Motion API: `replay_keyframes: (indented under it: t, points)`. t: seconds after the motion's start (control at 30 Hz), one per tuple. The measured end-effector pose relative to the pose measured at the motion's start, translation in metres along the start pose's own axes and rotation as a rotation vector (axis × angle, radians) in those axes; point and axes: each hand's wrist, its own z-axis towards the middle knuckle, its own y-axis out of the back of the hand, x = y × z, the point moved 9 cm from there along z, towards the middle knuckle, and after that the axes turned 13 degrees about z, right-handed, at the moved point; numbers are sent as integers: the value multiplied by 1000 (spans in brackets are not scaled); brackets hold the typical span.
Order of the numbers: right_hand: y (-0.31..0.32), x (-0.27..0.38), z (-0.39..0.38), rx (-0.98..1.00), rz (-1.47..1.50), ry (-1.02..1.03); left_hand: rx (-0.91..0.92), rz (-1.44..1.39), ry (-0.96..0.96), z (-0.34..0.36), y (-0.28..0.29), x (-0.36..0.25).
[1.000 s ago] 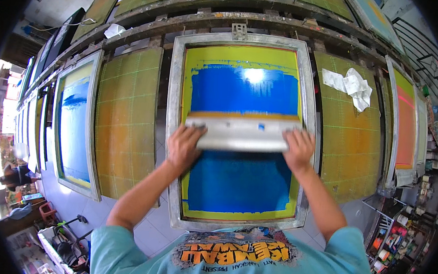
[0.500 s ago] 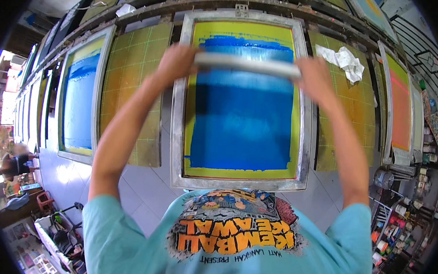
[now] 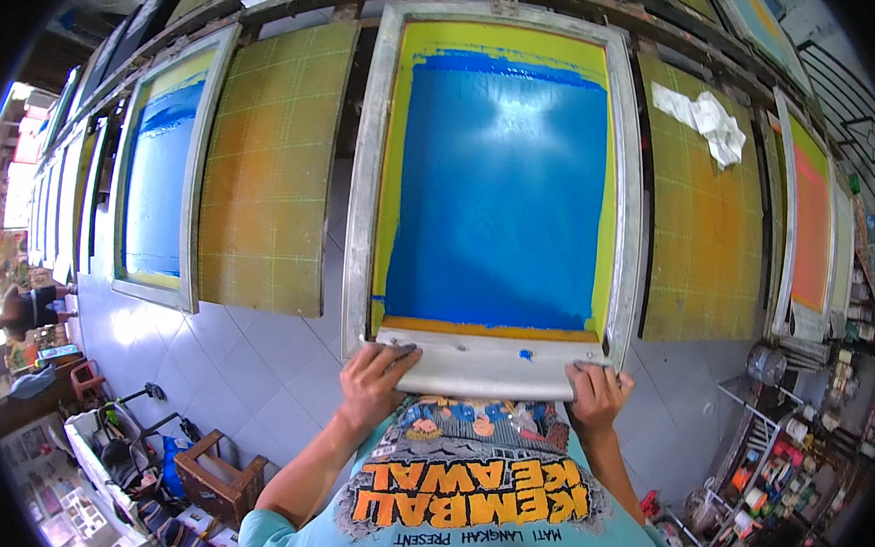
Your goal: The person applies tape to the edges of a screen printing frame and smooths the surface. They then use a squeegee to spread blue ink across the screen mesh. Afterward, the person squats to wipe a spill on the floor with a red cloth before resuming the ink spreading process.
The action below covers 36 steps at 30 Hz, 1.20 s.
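Both of my hands hold a wide, pale squeegee [image 3: 486,374] at the near edge of a screen-printing frame [image 3: 364,189]. My left hand [image 3: 371,378] is closed on its left end, and my right hand [image 3: 599,392] on its right end. The squeegee lies tilted, its broad face upward with a small blue ink spot on it. Blue ink [image 3: 502,207] covers most of the mesh, thicker along the far edge, with a yellow-green border around it. My fingertips curl over the squeegee's top; the thumbs are mostly hidden.
Grid-marked printing boards flank the frame at left [image 3: 269,163] and right [image 3: 701,229]; crumpled white paper [image 3: 707,120] lies on the right one. Another blue-inked screen [image 3: 162,196] stands farther left, an orange-pink screen [image 3: 811,226] far right. A wooden stool [image 3: 220,476] sits lower left.
The squeegee, held in both hands, has moved from the far part of the mesh toward me, to the frame's near edge. My arms have drawn back and bent.
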Motion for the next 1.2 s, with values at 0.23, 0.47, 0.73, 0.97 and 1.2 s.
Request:
replay_keyframes:
  t: [0.23,0.47,0.73,0.97,1.2]
  points:
    - [-9,-4,24,-162,-37,40,-184,79,-37,28,-2,7]
    - [-43,-73,150,-34,60,-21,-84,118,-104,165,-19,61]
    - [-70,-164,372,7,-40,22,-191,255,-59,372,-36,141]
    - [-33,-166,440,348,21,-55,227,320,-77,472,-4,162]
    - [24,-48,193,96,10,135,-223,176,-211,191,53,57]
